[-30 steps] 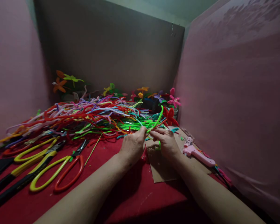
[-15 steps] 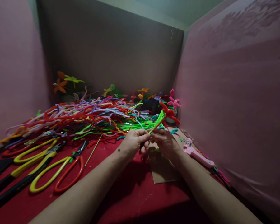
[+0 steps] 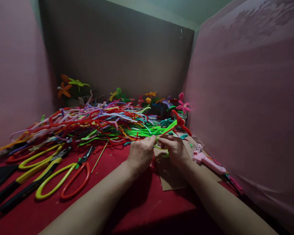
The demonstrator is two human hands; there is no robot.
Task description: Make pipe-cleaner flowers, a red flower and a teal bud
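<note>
A red pipe-cleaner flower (image 3: pixel 180 122) with bright green pieces along its stem points away from me to the upper right. Its stem runs down into both hands. My left hand (image 3: pixel 142 151) is closed round the lower stem end, knuckles up, thumb and finger pinching. Close beside it, my right hand (image 3: pixel 175 148) pinches the stem with thumb and forefinger. The fingers hide the stem's lower end. Under the right hand lies a piece of brown cardboard (image 3: pixel 170 179) on the red cloth (image 3: pixel 127 202).
A heap of coloured pipe cleaners (image 3: pixel 95 117) spreads behind my hands. At left lie scissors (image 3: pixel 68 179) with red and yellow handles and pliers (image 3: pixel 36 176). A pink glue gun (image 3: pixel 209 163) rests at right. Finished flowers (image 3: pixel 182 106) stand at the back.
My left hand has rolled over so its knuckles face up, hiding its fingers. The red flower has tipped slightly right and lower. My right hand stays at the stem.
</note>
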